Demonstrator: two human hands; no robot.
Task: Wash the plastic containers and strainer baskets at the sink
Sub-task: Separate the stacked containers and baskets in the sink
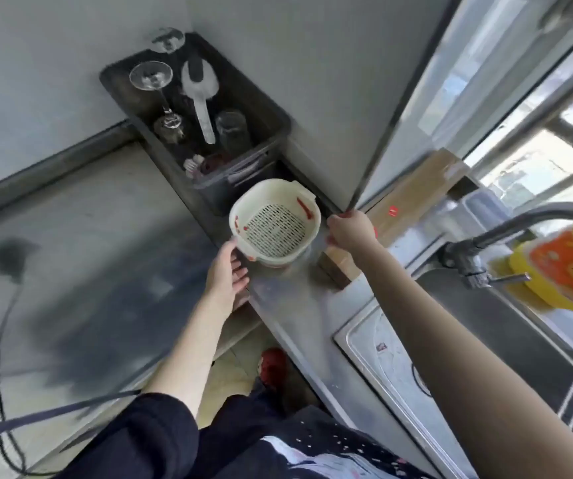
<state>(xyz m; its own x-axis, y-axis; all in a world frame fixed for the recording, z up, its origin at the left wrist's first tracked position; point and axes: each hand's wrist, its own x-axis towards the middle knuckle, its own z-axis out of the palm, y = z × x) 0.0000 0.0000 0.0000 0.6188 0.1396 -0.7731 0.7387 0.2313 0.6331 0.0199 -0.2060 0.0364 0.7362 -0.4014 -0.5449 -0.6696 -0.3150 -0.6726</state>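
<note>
Strainer basket (275, 225): cream, red-smeared | left hand (227, 267) grips rim | right hand (349, 229) unclear

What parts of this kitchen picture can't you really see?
Head view:
- Sink basin: the right arm covers most of it.
- Right hand: fingers hidden behind it.
- Orange and yellow package: motion-blurred, label unreadable.
- Strainer basket: underside hidden by its own body.

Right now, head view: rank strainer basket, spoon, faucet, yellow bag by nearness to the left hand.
From the left hand:
1. Strainer basket, touching its fingers, just right of the hand.
2. Spoon, up in the dark bin behind the basket.
3. Faucet, far right over the sink.
4. Yellow bag, beyond the faucet.
</note>
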